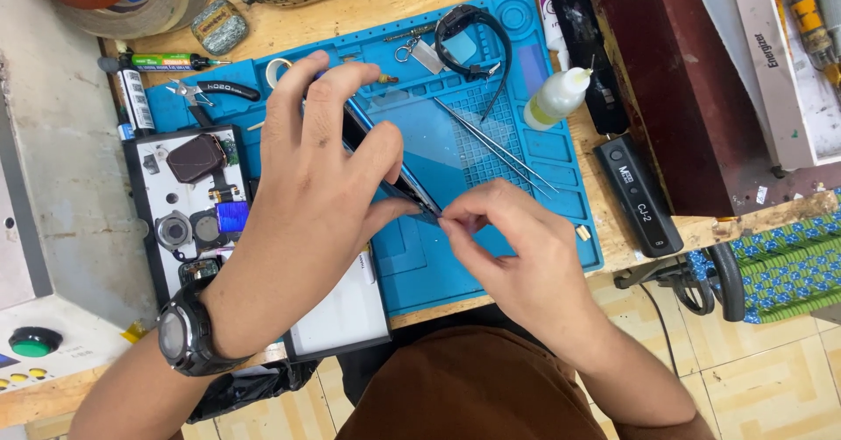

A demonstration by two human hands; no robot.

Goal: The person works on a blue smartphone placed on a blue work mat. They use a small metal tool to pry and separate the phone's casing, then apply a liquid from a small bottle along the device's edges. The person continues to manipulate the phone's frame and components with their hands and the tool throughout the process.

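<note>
Right hand (517, 247) pinches the near corner of a dark phone (385, 164), fingertips pressed together. Left hand (320, 177) grips the phone's edge, tilted over the blue mat (534, 155), tweezers (495, 146) just right.

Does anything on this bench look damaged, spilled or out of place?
Nothing is spilled. An opened phone lies left of the blue mat, its inner parts exposed. The left hand tilts another phone on edge; the right hand pinches at its corner.
</note>
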